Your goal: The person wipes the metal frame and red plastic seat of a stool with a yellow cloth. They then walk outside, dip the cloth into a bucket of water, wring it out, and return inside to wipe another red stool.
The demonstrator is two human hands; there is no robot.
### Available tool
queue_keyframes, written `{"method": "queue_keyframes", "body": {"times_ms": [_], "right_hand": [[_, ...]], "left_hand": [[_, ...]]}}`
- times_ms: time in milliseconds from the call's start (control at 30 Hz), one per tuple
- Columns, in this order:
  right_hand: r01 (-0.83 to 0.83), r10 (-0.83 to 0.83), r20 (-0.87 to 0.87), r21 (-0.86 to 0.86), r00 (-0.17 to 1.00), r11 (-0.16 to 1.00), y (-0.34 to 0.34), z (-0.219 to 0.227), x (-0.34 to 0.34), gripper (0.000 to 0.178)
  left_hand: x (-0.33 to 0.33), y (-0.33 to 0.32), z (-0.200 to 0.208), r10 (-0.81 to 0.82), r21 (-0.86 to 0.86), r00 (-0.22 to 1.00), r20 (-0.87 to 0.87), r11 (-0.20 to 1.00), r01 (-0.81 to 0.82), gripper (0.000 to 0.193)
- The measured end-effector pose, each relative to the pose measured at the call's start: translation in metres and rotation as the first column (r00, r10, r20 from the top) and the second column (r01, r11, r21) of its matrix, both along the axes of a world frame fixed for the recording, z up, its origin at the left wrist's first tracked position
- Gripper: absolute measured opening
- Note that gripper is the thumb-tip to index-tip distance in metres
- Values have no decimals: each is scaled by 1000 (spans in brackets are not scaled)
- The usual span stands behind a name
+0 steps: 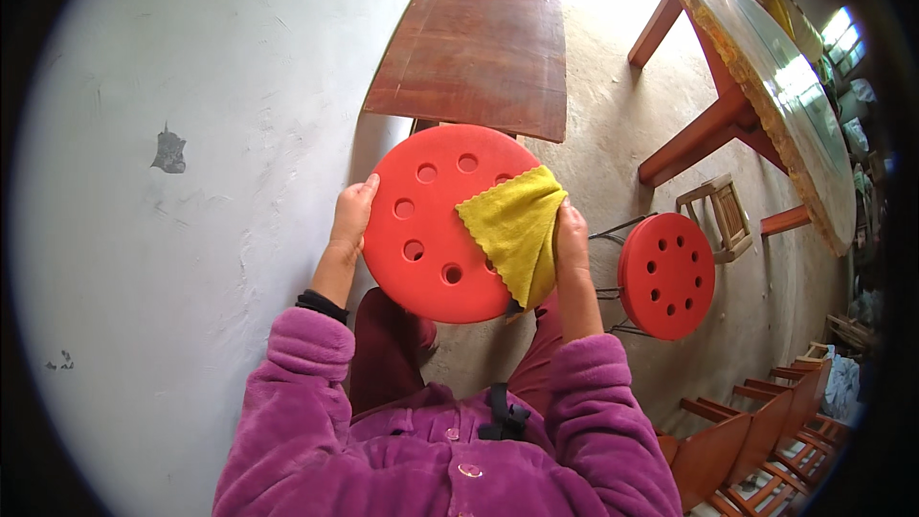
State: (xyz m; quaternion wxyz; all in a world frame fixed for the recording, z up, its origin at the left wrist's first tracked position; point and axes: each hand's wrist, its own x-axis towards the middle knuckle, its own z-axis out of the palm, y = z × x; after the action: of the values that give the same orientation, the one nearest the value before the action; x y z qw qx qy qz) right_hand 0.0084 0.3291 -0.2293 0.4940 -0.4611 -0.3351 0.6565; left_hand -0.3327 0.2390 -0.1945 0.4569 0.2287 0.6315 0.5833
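In front of me I hold a red round stool [436, 239], its seat pierced by a ring of several round holes. My left hand [354, 213] is closed on the left edge of the seat, with the thumb on the rim. At the right edge my right hand [571, 241] grips a yellow cloth [517, 230] with a scalloped border. The cloth lies folded over the right part of the seat and covers some holes. Most of the right fingers are hidden behind the cloth and rim.
A brown wooden table [474, 48] stands ahead by the white wall [191, 258]. To the right lies a second red stool [667, 276] on its side, near a small wooden stool [720, 218]. A large round-edged table [766, 67] and several wooden chairs [708, 450] are farther right.
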Motion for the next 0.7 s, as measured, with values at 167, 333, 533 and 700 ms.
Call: {"method": "queue_keyframes", "body": {"times_ms": [167, 333, 533, 700], "right_hand": [[-45, 48, -45, 69, 998, 997, -11, 87, 9, 37], [-64, 70, -56, 101, 996, 993, -30, 160, 23, 42], [-112, 138, -125, 199, 982, 974, -84, 256, 59, 42], [-85, 103, -1, 560, 995, 824, -152, 312, 77, 42]], "left_hand": [[7, -12, 86, -131, 95, 991, 10, 987, 129, 41], [17, -30, 165, -212, 164, 974, -75, 961, 222, 42], [54, -67, 255, -214, 320, 963, -163, 912, 256, 41], [78, -98, 315, -194, 411, 918, -347, 848, 335, 45]]}}
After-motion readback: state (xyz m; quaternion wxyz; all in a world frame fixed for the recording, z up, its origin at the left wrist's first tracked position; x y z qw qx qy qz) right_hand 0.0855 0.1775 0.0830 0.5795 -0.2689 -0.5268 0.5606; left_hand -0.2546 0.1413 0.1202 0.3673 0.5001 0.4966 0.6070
